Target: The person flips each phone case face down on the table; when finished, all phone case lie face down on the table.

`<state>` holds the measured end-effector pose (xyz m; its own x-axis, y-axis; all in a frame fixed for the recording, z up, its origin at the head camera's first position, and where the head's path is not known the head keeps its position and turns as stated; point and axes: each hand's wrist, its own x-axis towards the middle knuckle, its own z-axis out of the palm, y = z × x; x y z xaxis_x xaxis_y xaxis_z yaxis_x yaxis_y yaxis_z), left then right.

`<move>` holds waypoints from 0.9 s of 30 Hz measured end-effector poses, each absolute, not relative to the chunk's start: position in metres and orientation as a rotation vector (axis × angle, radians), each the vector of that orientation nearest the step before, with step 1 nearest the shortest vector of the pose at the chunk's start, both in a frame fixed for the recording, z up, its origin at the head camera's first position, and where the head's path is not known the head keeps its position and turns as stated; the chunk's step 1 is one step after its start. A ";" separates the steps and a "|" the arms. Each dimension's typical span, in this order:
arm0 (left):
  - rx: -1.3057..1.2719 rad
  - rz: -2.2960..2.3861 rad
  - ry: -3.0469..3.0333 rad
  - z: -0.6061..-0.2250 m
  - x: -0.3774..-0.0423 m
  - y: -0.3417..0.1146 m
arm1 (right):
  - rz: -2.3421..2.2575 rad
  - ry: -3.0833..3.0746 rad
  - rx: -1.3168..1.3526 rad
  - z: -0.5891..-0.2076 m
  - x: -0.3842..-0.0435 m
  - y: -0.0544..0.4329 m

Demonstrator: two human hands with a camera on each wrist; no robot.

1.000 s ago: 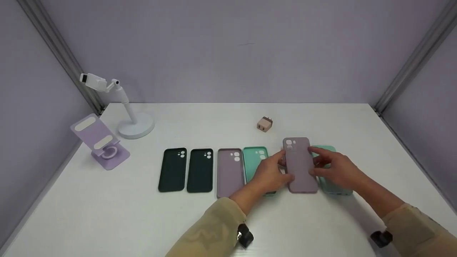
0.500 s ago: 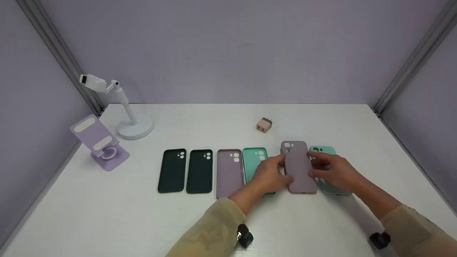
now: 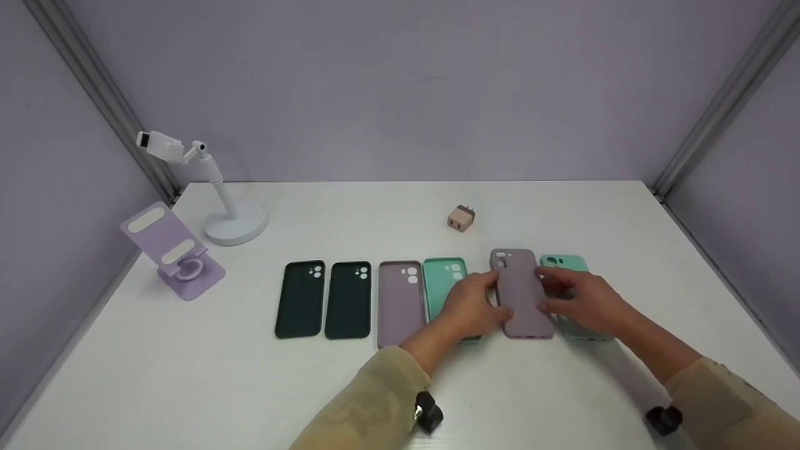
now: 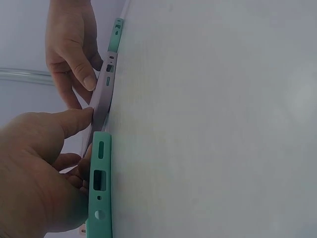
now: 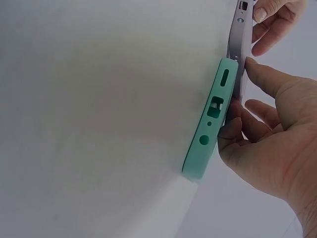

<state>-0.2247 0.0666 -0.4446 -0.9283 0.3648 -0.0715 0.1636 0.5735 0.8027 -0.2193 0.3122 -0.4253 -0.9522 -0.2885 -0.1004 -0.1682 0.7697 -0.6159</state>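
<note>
A mauve phone case (image 3: 524, 300) lies back side up on the table, right of the middle, its camera cutout at the far left corner. My left hand (image 3: 473, 304) grips its left edge with thumb and fingers, while my right hand (image 3: 584, 300) holds the right edge. Beneath my right hand is a mint green case (image 3: 570, 265), also back side up and partly hidden. Another mint case (image 3: 442, 284), with its inside showing, is partly covered by my left hand. In the left wrist view the mauve case's port edge (image 4: 105, 82) appears flat near the tabletop.
Left of the hands lie a second mauve case (image 3: 400, 300) and two dark green cases (image 3: 300, 300) (image 3: 348, 300), insides up. A pink charger plug (image 3: 461, 218) sits farther back. A purple phone stand (image 3: 181, 256) and a white stand (image 3: 234, 222) are at the left.
Both hands have lowered the mauve case's far end toward the table and slightly nearer to me. The mint case's camera cutout on the right has come into sight.
</note>
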 end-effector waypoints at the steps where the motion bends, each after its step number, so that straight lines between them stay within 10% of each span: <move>1: 0.441 1.280 2.577 -0.445 -0.225 0.067 | -0.938 2.776 -0.361 -0.425 -0.219 0.312; 27: 0.422 1.348 2.531 -0.433 -0.235 0.063 | -0.970 2.832 -0.305 -0.429 -0.227 0.310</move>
<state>-0.2349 0.0631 -0.4329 -0.9287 0.3629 -0.0769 0.1387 0.5320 0.8353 -0.2273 0.3095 -0.4285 -0.9708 -0.2324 -0.0593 -0.1472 0.7725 -0.6178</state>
